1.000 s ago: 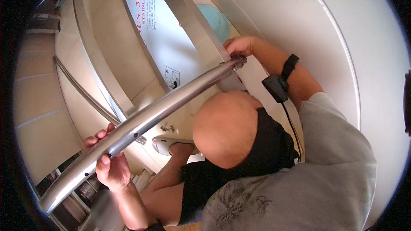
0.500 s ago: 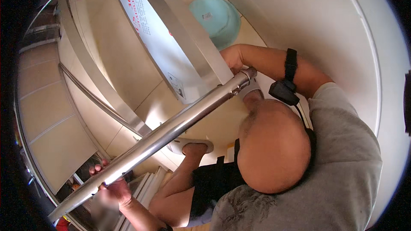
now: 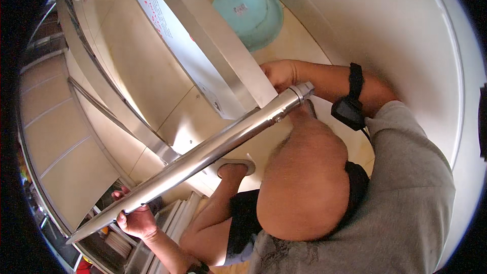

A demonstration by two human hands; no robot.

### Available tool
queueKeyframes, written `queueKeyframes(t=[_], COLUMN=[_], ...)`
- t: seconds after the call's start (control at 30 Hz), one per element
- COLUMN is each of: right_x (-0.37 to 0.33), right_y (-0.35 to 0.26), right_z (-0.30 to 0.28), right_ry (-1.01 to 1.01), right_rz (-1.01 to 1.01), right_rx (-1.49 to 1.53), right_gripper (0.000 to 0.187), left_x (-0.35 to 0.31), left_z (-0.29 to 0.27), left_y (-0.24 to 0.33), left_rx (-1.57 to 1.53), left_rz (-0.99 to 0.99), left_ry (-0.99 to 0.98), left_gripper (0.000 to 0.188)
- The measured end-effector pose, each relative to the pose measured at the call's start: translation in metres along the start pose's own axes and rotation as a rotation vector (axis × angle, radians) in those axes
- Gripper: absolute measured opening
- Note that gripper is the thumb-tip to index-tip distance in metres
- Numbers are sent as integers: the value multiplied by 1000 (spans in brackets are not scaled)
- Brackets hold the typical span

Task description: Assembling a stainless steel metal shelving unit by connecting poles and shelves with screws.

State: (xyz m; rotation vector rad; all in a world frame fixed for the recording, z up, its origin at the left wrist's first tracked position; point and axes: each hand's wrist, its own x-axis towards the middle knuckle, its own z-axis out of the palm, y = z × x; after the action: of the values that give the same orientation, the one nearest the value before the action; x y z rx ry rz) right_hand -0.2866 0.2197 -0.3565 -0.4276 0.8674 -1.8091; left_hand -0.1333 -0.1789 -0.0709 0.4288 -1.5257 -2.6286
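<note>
A long shiny metal tube (image 3: 198,155) runs slantwise from lower left to the middle right, with a ridged end piece (image 3: 304,90) at its upper right end. My left hand (image 3: 138,220) closes round the tube near its lower left end, thumb on one side and fingertips on the other. Joined to the tube are flat metal bars of a frame (image 3: 223,35). At the bar's end beside the ridged piece, my right hand (image 3: 279,74) grips the frame; its fingers are mostly hidden behind the bar.
A pale blue round basin (image 3: 248,18) is on the tiled floor beyond the frame. A smooth light wall (image 3: 395,30) curves along the right. My bent knee (image 3: 304,187) is close under the tube. Several pale strips (image 3: 177,223) lie at lower left.
The frame has shifted slightly left, and the tube's lower left end has moved a little right and up. My near knee has swung left. Both hands keep their places on the metal.
</note>
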Motion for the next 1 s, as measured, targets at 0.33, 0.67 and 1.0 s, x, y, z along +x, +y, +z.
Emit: queueKeyframes(t=[0.33, 0.67, 1.0], right_x=[-1, -23, -67], right_y=[-24, 21, 39], right_z=[4, -72, -40], right_ry=[16, 178, 364], right_rz=[61, 121, 452], right_rx=[58, -269, -328], right_gripper=[40, 35, 28], left_x=[3, -9, -67], left_z=[23, 79, 69], left_y=[-3, -23, -1], left_rx=[22, 55, 63], left_rz=[80, 97, 114], left_ry=[17, 300, 335], left_gripper=[41, 48, 34])
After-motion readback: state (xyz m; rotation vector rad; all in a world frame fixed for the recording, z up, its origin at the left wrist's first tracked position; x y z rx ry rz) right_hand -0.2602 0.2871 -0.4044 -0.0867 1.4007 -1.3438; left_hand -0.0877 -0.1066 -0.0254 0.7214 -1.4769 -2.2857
